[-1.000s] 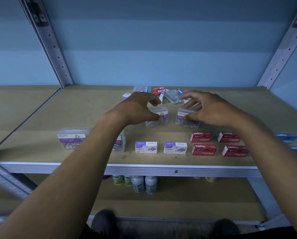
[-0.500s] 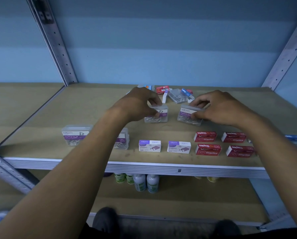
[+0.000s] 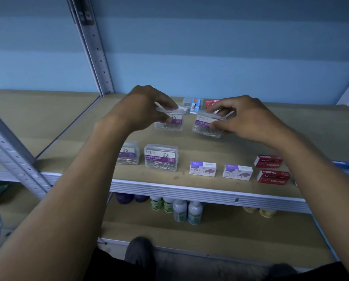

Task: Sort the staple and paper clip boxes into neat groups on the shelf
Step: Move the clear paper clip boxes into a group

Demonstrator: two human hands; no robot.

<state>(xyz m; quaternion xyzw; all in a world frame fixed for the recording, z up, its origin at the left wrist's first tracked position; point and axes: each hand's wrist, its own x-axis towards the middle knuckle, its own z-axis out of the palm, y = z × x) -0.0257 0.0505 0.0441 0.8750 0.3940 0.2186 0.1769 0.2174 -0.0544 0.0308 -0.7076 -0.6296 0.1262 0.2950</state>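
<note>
My left hand point(image 3: 143, 107) grips a clear paper clip box point(image 3: 169, 123) by its top, lifted off the wooden shelf point(image 3: 220, 147). My right hand point(image 3: 244, 118) holds a second clear paper clip box point(image 3: 203, 124), tilted, beside the first. Two more paper clip boxes point(image 3: 161, 157) point(image 3: 129, 154) stand near the front edge, the left one partly behind my forearm. Two white-and-purple staple boxes point(image 3: 203, 168) point(image 3: 237, 172) sit to their right, then two red staple boxes point(image 3: 268, 161) point(image 3: 274, 177).
Several mixed small boxes point(image 3: 195, 104) lie at the back of the shelf. Blue boxes point(image 3: 346, 165) show at the far right. A metal upright point(image 3: 92, 45) stands at the back left. Bottles point(image 3: 186, 211) stand on the lower shelf.
Both hands have lifted their paper clip boxes off the shelf and carried them leftward. The camera has swung so the shelf contents sit further right in view.
</note>
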